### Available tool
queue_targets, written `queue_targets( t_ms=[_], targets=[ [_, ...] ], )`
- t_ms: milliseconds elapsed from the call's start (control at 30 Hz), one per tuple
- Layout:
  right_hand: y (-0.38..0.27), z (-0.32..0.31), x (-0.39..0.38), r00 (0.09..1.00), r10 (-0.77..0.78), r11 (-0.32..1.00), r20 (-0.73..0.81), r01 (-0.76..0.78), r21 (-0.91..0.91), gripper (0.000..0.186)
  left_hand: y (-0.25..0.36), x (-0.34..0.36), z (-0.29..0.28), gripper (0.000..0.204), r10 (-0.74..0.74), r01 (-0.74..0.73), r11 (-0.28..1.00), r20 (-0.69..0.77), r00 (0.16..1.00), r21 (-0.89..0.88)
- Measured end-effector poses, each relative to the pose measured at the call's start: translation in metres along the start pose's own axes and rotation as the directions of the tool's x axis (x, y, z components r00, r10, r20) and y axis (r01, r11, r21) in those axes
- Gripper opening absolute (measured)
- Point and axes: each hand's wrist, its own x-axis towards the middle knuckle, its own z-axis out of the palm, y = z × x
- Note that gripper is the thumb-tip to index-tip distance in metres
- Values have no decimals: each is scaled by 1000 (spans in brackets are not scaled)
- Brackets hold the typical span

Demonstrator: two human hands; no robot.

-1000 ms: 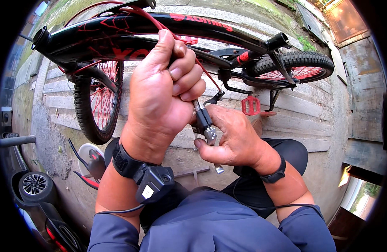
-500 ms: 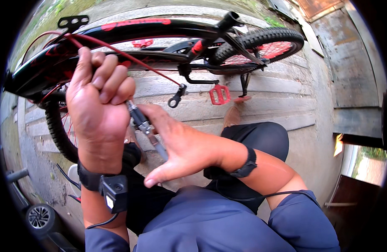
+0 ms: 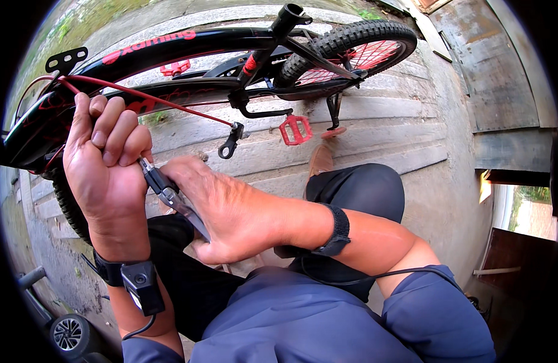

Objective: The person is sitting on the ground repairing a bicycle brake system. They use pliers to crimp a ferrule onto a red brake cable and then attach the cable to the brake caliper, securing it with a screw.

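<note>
My left hand (image 3: pixel 112 166) is curled, palm up, around the top of a black-and-silver metal lever part (image 3: pixel 168 192), beside the black bicycle frame (image 3: pixel 218 42) with red graphics. My right hand (image 3: pixel 224 215) grips the part from the right, thumb by its silver blade, fingers partly hidden beneath. Above both hands a red cable (image 3: pixel 170 103) runs to a small black fitting (image 3: pixel 227 148) hanging over the slatted ground. What my left fingers close on beyond the lever part is hidden.
The rear wheel (image 3: pixel 382 48) and red pedal (image 3: pixel 296 130) lie ahead to the right, above my shoe (image 3: pixel 320 160). A car wheel (image 3: pixel 68 331) is at lower left. Metal panels (image 3: pixel 491 72) line the right side. Concrete slats (image 3: pixel 382 142) form the ground.
Both hands and the lever part have moved left and down. My right hand loosened half a second ago and has closed round the part again. The bicycle appears farther left as the view shifted.
</note>
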Motion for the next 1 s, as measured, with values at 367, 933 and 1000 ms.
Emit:
queue_targets(
  t_ms=[367,933,1000],
  targets=[
    [12,2,11,987,-26,988,-160,1,-154,51,1,-2,1,28,-7,7,1000,-6,1000,19],
    [17,3,23,966,-179,963,-188,133,-233,47,13,8,-6,27,-50,51,998,41,998,-39],
    [15,1,24,961,-199,962,-190,155,-226,46,15,8,-4,27,-44,45,998,39,998,-42]
  ],
)
